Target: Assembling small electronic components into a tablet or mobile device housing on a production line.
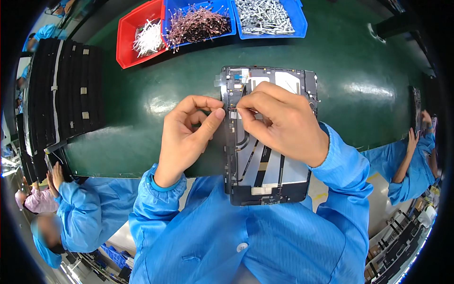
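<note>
At the green counter, the open tablet shows inner parts seated but uncovered, so work looks midway. Over its upper left, the right hand pinches something too small to tell; just beside its left edge, the left hand's thumb and forefinger nearly meet

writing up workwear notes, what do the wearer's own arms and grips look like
The left grip and right grip are bare, ungloved hands. The left sleeve and right sleeve are bright blue, loose and wrinkled. A deeper blue band shows at the left sleeve's end; whether wristband or inner cuff, I cannot tell.
</note>
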Demonstrator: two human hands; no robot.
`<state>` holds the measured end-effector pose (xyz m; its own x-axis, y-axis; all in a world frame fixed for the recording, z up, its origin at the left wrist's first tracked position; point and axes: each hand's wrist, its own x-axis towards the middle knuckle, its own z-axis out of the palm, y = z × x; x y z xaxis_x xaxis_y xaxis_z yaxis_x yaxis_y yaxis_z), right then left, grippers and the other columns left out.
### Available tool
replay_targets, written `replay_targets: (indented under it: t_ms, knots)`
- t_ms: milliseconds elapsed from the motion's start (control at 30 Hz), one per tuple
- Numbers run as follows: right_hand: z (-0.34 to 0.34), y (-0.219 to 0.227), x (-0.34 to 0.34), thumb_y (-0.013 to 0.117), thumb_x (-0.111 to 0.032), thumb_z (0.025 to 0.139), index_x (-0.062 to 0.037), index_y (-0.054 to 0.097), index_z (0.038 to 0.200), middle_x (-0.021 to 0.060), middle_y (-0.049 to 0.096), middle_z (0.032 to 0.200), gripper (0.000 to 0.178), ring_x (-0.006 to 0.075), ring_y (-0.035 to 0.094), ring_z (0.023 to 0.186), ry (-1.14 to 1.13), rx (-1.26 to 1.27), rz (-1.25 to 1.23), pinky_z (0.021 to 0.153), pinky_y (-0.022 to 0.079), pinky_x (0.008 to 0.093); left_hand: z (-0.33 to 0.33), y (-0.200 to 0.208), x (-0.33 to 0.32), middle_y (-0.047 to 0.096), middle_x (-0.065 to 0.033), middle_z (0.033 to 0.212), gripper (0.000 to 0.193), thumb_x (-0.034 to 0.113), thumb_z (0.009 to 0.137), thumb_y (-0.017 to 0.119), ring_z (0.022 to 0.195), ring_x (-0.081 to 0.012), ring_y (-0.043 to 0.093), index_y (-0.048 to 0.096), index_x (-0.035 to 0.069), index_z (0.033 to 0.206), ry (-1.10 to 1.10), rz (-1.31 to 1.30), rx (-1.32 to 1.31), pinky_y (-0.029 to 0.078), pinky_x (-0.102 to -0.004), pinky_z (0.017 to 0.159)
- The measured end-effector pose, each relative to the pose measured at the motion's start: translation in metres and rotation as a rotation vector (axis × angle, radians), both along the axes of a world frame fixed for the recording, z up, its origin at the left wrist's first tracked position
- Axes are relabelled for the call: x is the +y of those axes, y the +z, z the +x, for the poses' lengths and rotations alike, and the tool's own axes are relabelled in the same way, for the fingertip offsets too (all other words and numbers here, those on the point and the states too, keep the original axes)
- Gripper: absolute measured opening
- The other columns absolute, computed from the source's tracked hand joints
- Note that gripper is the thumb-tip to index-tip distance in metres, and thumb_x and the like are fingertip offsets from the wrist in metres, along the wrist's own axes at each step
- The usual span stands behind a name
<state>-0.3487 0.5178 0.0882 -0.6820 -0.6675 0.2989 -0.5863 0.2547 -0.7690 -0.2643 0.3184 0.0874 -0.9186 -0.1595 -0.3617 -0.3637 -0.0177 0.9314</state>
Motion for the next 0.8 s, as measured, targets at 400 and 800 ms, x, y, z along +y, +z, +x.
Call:
replay_targets:
  t_ms: [400, 800]
  knots:
    - [-0.002, -0.004, 0.002, 0.072, 0.003, 0.080, -0.0018, 0.067, 0.092, 0.0093, 0.060, 0.081, 0.014, 0.0241, 0.061, 0.065, 0.034, 0.083, -0.024, 0.059, 0.051, 0.0333, -0.016, 0.007, -0.007, 0.061, 0.0019, 0.063, 0.016, 0.016, 0.095, 0.074, 0.049, -0.0018, 0.048, 0.068, 0.002, 0.099, -0.110, -0.064, -0.096, 0.032, -0.0196, 0.041]
    - [-0.003, -0.009, 0.005, 0.072, -0.004, 0.082, -0.0046, 0.066, 0.093, 0.0080, 0.058, 0.084, 0.013, 0.0270, 0.062, 0.068, 0.040, 0.107, 0.012, 0.060, 0.052, 0.0368, -0.021, 0.012, -0.006, 0.062, 0.0004, 0.063, 0.013, 0.012, 0.093, 0.073, 0.050, -0.0027, 0.050, 0.066, 0.001, 0.097, -0.137, -0.119, -0.128, 0.034, -0.0195, 0.040]
